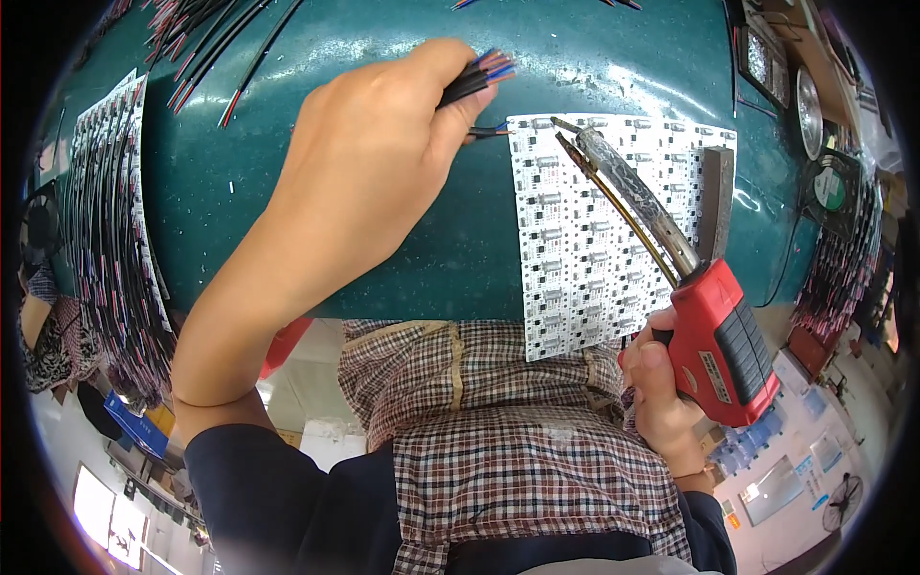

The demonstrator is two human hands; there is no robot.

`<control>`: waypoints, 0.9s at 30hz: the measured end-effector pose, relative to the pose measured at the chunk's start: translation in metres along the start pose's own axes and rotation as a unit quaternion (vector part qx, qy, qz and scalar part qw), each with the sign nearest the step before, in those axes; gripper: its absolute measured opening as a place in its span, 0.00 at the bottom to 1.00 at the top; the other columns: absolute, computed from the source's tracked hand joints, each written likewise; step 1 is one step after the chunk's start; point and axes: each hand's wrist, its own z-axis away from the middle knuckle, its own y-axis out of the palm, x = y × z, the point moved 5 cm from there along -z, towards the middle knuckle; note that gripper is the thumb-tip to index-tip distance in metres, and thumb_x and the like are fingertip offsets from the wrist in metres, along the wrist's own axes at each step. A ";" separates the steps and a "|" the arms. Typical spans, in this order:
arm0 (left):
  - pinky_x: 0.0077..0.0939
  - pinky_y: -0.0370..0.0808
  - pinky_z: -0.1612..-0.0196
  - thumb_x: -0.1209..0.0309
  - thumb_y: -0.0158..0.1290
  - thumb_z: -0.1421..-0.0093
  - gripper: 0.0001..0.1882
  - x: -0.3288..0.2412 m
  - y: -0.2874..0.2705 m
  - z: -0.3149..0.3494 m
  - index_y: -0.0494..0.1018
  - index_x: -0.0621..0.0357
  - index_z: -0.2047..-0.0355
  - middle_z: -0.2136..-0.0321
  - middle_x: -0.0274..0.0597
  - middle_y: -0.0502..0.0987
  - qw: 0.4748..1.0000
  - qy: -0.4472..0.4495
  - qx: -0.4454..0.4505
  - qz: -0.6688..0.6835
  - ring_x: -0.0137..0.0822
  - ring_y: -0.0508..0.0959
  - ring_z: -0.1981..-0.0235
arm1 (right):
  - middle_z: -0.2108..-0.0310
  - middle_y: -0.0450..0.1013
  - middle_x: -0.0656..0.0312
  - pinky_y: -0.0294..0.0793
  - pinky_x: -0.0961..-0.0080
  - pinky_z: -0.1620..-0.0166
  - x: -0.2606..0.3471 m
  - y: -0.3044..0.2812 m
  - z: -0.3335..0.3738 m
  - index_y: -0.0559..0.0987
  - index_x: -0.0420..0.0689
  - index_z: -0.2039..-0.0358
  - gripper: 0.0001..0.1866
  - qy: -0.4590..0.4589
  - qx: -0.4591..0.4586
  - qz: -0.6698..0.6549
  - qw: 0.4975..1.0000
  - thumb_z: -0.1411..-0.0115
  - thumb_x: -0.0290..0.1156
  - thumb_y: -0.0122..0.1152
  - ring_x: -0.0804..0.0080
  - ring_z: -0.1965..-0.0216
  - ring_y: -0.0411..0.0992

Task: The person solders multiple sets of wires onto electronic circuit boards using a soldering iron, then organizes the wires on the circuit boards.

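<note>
My left hand (379, 144) is closed around a bundle of short black cables (465, 86) whose stripped ends show blue and red wires. Below its fingertips a single black cable (487, 132) reaches the upper left corner of a white circuit board panel (565, 230), which carries rows of small parts. In my right hand (661, 393) is a red soldering gun (714, 335), its fingers wrapped round the handle. The gun's tip (561, 125) is over the panel's top edge, close to that corner; whether it touches is unclear. A thin solder feed tube (623, 216) runs alongside the barrel.
A dark metal bar (715, 203) lies on the panel's right side. Loose cables (216, 48) lie at the far left of the green table (383, 287). Boards with cables attached (107, 211) are stacked at left; more cables (843, 259) hang at right, near a small fan (829, 187).
</note>
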 end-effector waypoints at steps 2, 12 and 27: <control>0.24 0.72 0.69 0.67 0.56 0.33 0.12 0.002 -0.006 0.002 0.75 0.63 0.57 0.73 0.44 0.79 1.000 0.005 -0.019 -0.017 0.29 0.75 0.76 | 0.78 0.67 0.63 0.65 0.80 0.76 -0.002 -0.002 0.001 0.70 0.38 0.52 0.17 0.004 0.002 -0.001 1.000 0.37 0.31 0.63 0.79 0.80 0.65; 0.17 0.67 0.76 0.75 0.62 0.41 0.06 -0.016 -0.002 0.018 0.75 0.61 0.66 0.82 0.32 0.75 0.999 0.023 -0.023 0.036 0.20 0.70 0.82 | 0.78 0.68 0.63 0.65 0.80 0.76 -0.005 -0.003 0.009 0.71 0.39 0.51 0.16 -0.020 0.035 0.047 0.998 0.37 0.29 0.62 0.80 0.81 0.65; 0.22 0.69 0.78 0.74 0.64 0.46 0.08 -0.011 0.014 0.021 0.76 0.63 0.72 0.79 0.40 0.79 0.996 0.052 -0.048 -0.051 0.29 0.74 0.83 | 0.69 0.79 0.56 0.78 0.68 0.67 -0.009 0.009 -0.001 0.82 0.39 0.60 0.13 0.033 0.088 0.068 0.993 0.47 0.24 0.70 0.59 0.71 0.79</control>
